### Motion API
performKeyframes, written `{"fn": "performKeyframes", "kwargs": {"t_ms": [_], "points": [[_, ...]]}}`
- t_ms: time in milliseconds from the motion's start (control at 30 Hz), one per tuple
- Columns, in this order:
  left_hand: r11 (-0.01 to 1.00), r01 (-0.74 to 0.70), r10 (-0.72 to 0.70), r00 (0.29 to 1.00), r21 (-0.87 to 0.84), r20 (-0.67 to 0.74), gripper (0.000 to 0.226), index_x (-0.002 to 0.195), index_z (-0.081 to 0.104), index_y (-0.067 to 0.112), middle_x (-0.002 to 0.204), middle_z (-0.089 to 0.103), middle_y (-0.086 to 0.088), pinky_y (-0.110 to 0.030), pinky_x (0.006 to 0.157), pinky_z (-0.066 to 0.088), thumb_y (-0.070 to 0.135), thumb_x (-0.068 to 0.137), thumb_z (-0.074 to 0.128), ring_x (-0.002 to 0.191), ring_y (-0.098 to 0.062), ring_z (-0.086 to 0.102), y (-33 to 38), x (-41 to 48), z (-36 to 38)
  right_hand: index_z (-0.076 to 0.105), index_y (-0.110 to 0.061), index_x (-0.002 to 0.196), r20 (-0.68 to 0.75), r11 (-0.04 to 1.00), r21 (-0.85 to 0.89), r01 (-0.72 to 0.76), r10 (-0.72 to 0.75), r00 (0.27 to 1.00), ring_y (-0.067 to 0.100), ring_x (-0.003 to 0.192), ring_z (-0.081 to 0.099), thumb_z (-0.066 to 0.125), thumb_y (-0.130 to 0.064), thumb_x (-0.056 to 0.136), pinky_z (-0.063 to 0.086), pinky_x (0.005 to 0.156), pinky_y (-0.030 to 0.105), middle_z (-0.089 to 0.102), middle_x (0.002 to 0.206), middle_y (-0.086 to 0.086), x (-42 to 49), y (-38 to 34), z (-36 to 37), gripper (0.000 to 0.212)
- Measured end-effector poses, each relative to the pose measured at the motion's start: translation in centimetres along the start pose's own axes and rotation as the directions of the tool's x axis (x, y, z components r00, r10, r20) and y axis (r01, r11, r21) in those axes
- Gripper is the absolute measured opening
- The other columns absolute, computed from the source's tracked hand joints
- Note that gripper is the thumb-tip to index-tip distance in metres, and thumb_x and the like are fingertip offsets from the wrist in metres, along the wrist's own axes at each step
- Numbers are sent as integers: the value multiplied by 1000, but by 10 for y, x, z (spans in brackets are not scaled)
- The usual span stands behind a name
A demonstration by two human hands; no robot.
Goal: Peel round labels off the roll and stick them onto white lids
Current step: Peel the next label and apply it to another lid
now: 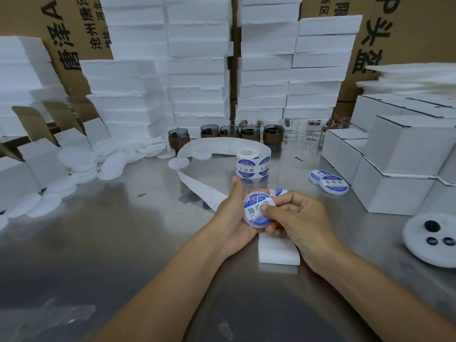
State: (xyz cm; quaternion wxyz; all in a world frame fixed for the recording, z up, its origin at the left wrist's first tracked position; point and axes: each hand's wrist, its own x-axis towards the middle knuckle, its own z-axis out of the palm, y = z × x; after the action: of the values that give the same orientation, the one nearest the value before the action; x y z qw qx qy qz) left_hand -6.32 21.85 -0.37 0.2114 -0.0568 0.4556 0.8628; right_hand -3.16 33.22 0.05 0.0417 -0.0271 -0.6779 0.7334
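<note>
My left hand grips a white lid that carries a round blue-and-white label. My right hand curls against the lid's right side, its thumb pressing on the label. The label roll stands upright behind my hands. Its empty backing strip loops out from the roll, runs under my hands and ends on the table at the strip's loose end. Two labelled lids lie to the right. Several blank white lids lie heaped at the left.
The steel table is ringed by stacked white foam blocks, white cartons at right and open cartons at left. Dark and clear glass cups line the back. A white disc with dark holes lies at the right edge.
</note>
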Motion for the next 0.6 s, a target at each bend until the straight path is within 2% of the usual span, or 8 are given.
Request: {"fn": "performKeyframes", "kwargs": {"t_ms": [233, 400, 500, 600], "points": [[999, -15, 16, 1000, 33, -16, 61, 96, 58, 1, 83, 71, -20, -37, 69, 48, 52, 97, 24, 79, -30, 65, -1, -1, 1, 59, -6, 71, -9, 999, -30, 20, -20, 1000, 8, 34, 52, 70, 3, 76, 43, 38, 15, 62, 46, 6, 1, 2, 0, 15], [996, -32, 33, 999, 79, -15, 62, 96, 60, 2, 95, 69, -21, -33, 64, 55, 55, 95, 29, 82, -28, 66, -1, 0, 1, 58, -6, 71, -40, 998, -50, 39, -41, 998, 9, 34, 53, 73, -1, 75, 41, 37, 15, 62, 46, 5, 2, 5, 0, 16], [991, -36, 34, 999, 132, 12, 64, 111, 59, -2, 111, 66, -24, -32, 67, 57, 54, 93, 35, 88, -28, 66, -2, 0, 1, 57, -5, 71, -59, 998, -52, 45, -48, 997, 9, 33, 53, 75, -5, 74, 40, 36, 14, 62, 46, 5, 3, 6, 0, 18], [980, -89, 71, 992, 179, 106, 52, 122, 53, -9, 109, 61, -29, -28, 55, 53, 35, 95, 45, 66, -23, 63, -3, -2, 1, 56, -6, 71, -85, 998, -36, 45, -48, 995, 10, 33, 54, 75, -5, 74, 40, 35, 14, 61, 44, 4, 5, 7, -3, 20]]}}
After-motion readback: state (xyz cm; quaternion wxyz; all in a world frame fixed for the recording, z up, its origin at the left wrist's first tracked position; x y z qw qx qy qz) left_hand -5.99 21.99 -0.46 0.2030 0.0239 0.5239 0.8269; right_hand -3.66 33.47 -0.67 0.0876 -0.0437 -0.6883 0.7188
